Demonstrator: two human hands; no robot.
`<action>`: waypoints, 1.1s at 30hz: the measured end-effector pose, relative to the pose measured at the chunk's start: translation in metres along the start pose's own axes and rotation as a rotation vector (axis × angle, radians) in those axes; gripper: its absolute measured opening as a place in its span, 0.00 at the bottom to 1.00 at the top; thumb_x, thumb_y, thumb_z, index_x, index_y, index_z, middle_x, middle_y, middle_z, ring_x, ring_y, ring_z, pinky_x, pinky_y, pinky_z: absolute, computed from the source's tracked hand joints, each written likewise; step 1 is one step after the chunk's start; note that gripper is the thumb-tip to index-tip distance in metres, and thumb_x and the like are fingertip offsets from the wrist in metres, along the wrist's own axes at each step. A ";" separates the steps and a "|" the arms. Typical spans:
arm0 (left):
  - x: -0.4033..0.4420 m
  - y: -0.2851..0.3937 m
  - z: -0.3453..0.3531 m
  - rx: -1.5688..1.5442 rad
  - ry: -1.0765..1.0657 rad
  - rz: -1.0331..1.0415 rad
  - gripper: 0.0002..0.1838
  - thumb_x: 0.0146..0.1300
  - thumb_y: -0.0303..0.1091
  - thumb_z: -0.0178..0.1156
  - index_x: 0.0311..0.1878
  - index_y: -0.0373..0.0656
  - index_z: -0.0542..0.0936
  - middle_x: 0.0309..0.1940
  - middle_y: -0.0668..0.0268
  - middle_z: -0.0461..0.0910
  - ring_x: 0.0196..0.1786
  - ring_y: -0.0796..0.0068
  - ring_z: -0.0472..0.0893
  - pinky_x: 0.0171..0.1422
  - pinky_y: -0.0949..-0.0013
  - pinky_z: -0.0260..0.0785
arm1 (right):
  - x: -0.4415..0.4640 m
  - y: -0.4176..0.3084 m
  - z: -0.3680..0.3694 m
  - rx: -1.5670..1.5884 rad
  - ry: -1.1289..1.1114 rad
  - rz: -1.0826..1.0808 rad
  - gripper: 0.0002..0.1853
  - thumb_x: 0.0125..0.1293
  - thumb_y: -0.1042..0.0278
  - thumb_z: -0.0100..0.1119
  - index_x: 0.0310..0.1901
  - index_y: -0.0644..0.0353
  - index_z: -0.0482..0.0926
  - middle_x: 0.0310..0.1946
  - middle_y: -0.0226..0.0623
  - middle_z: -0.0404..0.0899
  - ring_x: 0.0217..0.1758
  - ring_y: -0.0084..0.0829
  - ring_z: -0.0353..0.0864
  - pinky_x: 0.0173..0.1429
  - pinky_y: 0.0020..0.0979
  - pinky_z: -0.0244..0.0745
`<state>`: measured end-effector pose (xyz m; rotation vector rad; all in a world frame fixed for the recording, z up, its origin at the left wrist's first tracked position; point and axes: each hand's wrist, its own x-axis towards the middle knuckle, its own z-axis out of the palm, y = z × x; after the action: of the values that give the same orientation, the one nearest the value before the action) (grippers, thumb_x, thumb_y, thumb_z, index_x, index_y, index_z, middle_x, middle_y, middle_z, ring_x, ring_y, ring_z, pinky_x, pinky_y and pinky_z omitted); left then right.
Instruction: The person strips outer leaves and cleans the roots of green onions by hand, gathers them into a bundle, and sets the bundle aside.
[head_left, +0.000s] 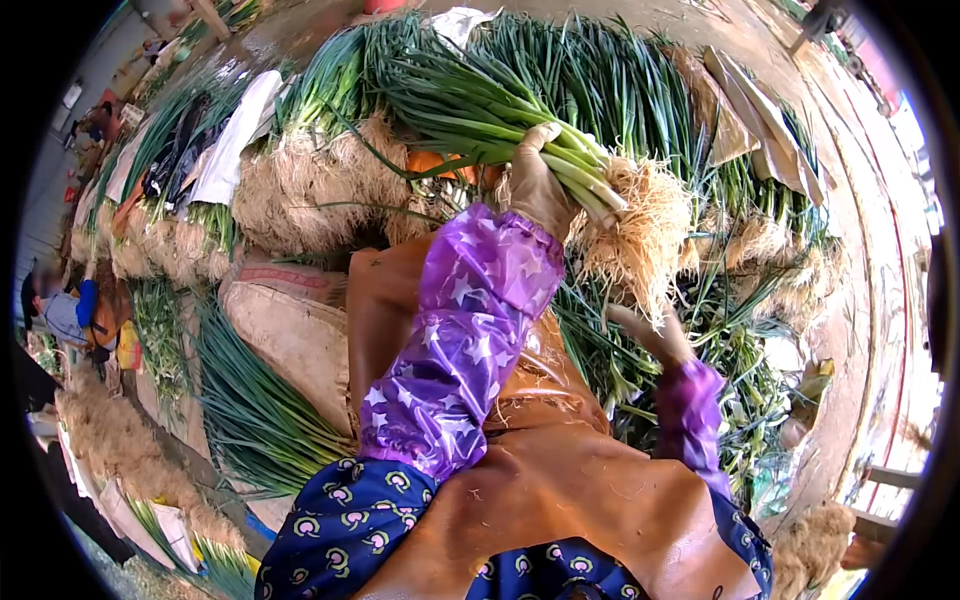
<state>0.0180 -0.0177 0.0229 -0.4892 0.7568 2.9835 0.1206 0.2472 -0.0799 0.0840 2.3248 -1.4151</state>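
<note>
My left hand [538, 180], in a purple star-patterned sleeve, is closed around a bunch of spring onions [565, 150]. The bunch is tilted, with its green leaves toward the upper left. Its pale, stringy roots [640, 225] hang at the right. Just below these roots is my right hand [655, 335], with a finger or thumb stretched out; the roots partly hide it. It looks open, and I see nothing in it. Loose green leaves and trimmings [640, 390] lie beneath my right hand.
More spring onions [600, 85] are piled in a row ahead, their roots [310, 185] facing me. A pale sack [290, 330] and another onion heap [255, 395] lie to my left. A brown apron [560, 490] covers my lap. Another person [70, 310] is at far left.
</note>
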 end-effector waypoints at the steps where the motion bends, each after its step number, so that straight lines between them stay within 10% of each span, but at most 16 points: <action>1: -0.008 -0.009 0.004 -0.024 -0.002 -0.029 0.17 0.57 0.42 0.53 0.45 0.43 0.69 0.33 0.63 0.75 0.37 0.66 0.78 0.46 0.63 0.75 | 0.001 -0.011 0.002 0.027 -0.016 -0.023 0.17 0.61 0.74 0.51 0.53 0.62 0.71 0.45 0.47 0.77 0.43 0.31 0.78 0.46 0.31 0.77; 16: -0.041 0.012 -0.014 -0.072 -0.086 -0.072 0.20 0.57 0.41 0.54 0.50 0.39 0.70 0.40 0.58 0.76 0.41 0.62 0.78 0.50 0.60 0.74 | 0.009 0.050 -0.079 0.694 0.156 0.186 0.19 0.55 0.62 0.65 0.48 0.56 0.76 0.46 0.44 0.76 0.45 0.30 0.77 0.43 0.28 0.78; 18: -0.035 0.007 -0.018 -0.082 -0.104 -0.111 0.20 0.57 0.41 0.54 0.49 0.39 0.70 0.39 0.58 0.76 0.41 0.63 0.78 0.50 0.61 0.74 | 0.006 0.079 -0.102 0.402 0.192 0.334 0.19 0.54 0.61 0.67 0.47 0.56 0.76 0.46 0.44 0.75 0.45 0.30 0.77 0.42 0.28 0.78; 21: -0.032 0.003 -0.019 -0.031 -0.093 -0.098 0.18 0.57 0.42 0.53 0.47 0.41 0.71 0.35 0.64 0.75 0.38 0.68 0.77 0.45 0.64 0.75 | -0.028 0.066 -0.103 -0.848 0.363 0.358 0.47 0.52 0.60 0.68 0.70 0.50 0.49 0.60 0.52 0.66 0.58 0.40 0.73 0.56 0.34 0.73; 22: -0.028 0.004 -0.023 -0.085 -0.141 -0.150 0.17 0.57 0.42 0.53 0.46 0.41 0.71 0.34 0.65 0.75 0.37 0.69 0.77 0.44 0.66 0.75 | -0.024 0.050 -0.092 -0.521 0.503 0.031 0.45 0.54 0.62 0.67 0.70 0.52 0.51 0.64 0.48 0.61 0.58 0.41 0.72 0.59 0.34 0.69; 26: -0.029 -0.008 -0.013 0.004 -0.077 0.057 0.13 0.55 0.39 0.53 0.40 0.42 0.70 0.31 0.64 0.71 0.33 0.71 0.74 0.40 0.66 0.72 | 0.000 -0.048 -0.004 0.402 -0.117 -0.445 0.37 0.58 0.57 0.63 0.66 0.59 0.59 0.59 0.43 0.68 0.54 0.31 0.72 0.57 0.31 0.69; 33: -0.044 0.019 -0.036 -0.314 -0.287 -0.092 0.15 0.51 0.37 0.54 0.40 0.40 0.71 0.35 0.58 0.73 0.35 0.64 0.75 0.40 0.64 0.73 | 0.053 -0.083 0.106 -0.101 -0.345 -0.443 0.31 0.62 0.56 0.58 0.63 0.62 0.63 0.53 0.42 0.73 0.53 0.31 0.74 0.51 0.32 0.73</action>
<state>0.0681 -0.0490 0.0155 -0.0908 0.2390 2.9983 0.0843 0.1074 -0.0722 -0.6876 2.1929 -1.3654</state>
